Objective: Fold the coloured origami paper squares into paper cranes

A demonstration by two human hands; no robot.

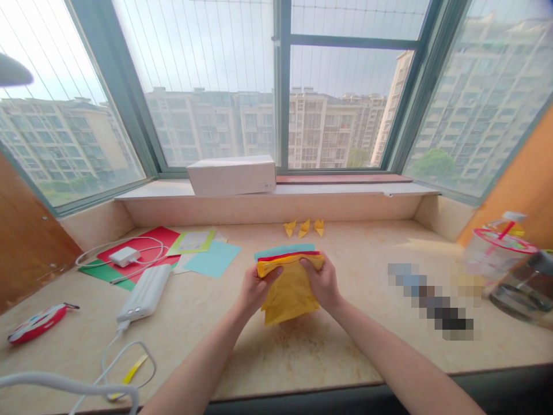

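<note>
Between my two hands is a yellow sheet of paper, creased and hanging down toward me, its top edge folded over. My left hand pinches the left end of that edge, thumb on the near face. At the right end, my right hand grips it the same way. Just behind the yellow edge show a red layer and a light blue sheet; whether my fingers hold these as well I cannot tell. Beyond my hands, several small yellow folded paper figures stand in a row on the counter.
Coloured paper sheets, a white power bank with cables and a red-and-white pouch-like item lie left. A white box sits on the sill. Right are a plastic cup, a glass vessel and a blurred-out item.
</note>
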